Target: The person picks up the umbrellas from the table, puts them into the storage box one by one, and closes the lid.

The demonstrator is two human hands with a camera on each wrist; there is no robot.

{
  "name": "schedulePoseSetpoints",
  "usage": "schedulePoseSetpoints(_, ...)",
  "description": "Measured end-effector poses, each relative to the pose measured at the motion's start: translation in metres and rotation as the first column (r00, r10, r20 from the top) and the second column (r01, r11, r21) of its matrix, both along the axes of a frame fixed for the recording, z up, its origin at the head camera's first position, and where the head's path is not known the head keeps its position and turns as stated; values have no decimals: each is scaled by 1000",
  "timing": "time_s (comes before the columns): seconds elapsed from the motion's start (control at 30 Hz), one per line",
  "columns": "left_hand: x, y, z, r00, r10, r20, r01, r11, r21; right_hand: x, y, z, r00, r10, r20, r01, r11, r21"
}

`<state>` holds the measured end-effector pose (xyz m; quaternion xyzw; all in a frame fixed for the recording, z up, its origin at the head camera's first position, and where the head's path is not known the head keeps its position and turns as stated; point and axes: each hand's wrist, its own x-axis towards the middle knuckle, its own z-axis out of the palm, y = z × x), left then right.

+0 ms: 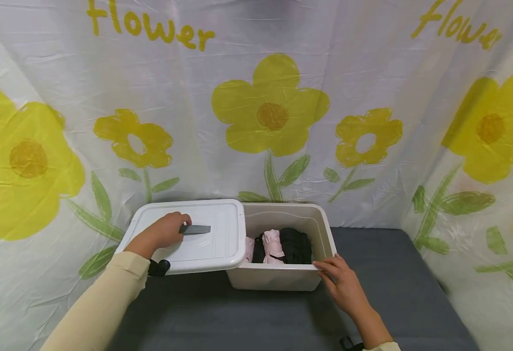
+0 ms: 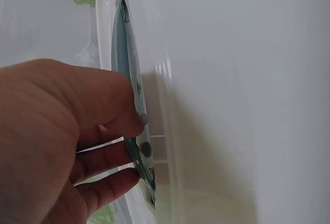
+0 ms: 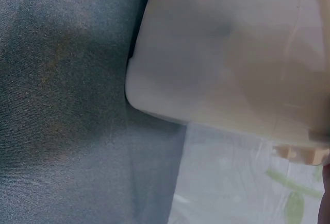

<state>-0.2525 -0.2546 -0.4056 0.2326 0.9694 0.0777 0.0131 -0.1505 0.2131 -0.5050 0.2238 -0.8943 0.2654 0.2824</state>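
Note:
A white lid hangs over the left part of a beige storage box, which stands uncovered on its right side. My left hand grips the grey handle on the lid's top; the left wrist view shows thumb and fingers around this handle. At the box's front right corner, my right hand holds the rim, fingers on top and thumb against the outside. Inside lie rolled bundles, among them a pink one and a black one. The lid hides the box's left end.
The box stands on a dark grey padded surface, against a white curtain printed with yellow flowers. More curtain rises at the left and right. A beige side clip juts from the box in the right wrist view.

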Motion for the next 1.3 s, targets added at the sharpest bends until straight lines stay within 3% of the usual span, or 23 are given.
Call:
schedulePoseSetpoints(0.23,-4,11,1,1000,-11,10,12,1000,-20,0,-1,-2,1000,14,-25,-15,1000,-10)
schedulePoseSetpoints(0.47,-9,20,-3,999,-29,42,28,999,26,-1,0,-7,996,26,-87,-27,1000,-14)
schedulePoseSetpoints(0.6,-13,23,-8,997,-82,-3,82,996,30,0,0,-8,993,31,-114,-32,999,-4)
schedulePoseSetpoints(0.9,-20,37,-11,999,-41,20,41,999,-18,0,3,-1,991,38,-126,-29,997,73)
schedulePoseSetpoints(1.3,-24,48,-12,998,-55,30,56,998,-11,1,9,0,971,9,-238,-5,1000,18)
